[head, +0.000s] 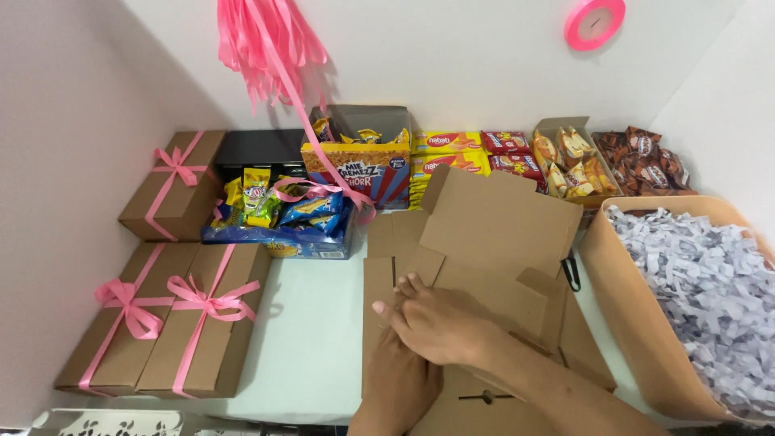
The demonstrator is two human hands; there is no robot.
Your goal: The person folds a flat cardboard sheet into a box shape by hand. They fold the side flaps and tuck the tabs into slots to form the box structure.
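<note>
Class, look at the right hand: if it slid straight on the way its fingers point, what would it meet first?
Probably the blue snack tray. The right hand points up-left across the flat cardboard; depth is uncertain.

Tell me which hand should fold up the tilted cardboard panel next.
Right, probably. The right hand lies on top, nearer the tilted panel, and its arm comes in from that side. The left hand lies beneath it on the cardboard blank.

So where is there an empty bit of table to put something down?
The bare table lies between the two ribboned boxes on the left, the blue snack box behind, and the flat cardboard under both hands. The back row of snack packets and the shredded-paper bin are crowded.
</note>
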